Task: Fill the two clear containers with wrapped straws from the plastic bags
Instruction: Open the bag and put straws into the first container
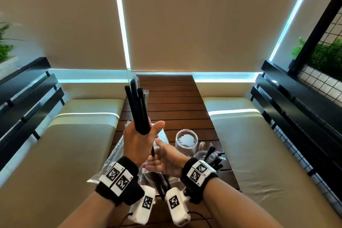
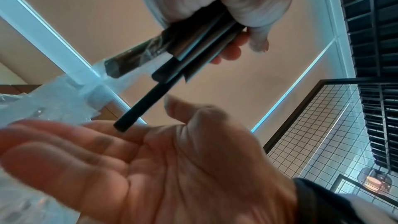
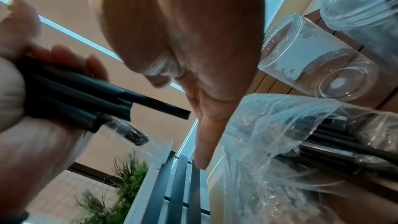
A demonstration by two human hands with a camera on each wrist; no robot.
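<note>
While left hand (image 1: 137, 141) grips slim black straws (image 1: 139, 109) (film-wrapped), right hand (image 1: 162, 162) lies flat, holding nothing.

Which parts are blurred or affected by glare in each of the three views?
Head view: bright window strips glare; edges bend from the wide lens. Left wrist view: the right hand fills the foreground, soft; the straws are sharper. Right wrist view: the right hand's back is blurred; the bag glints.
</note>
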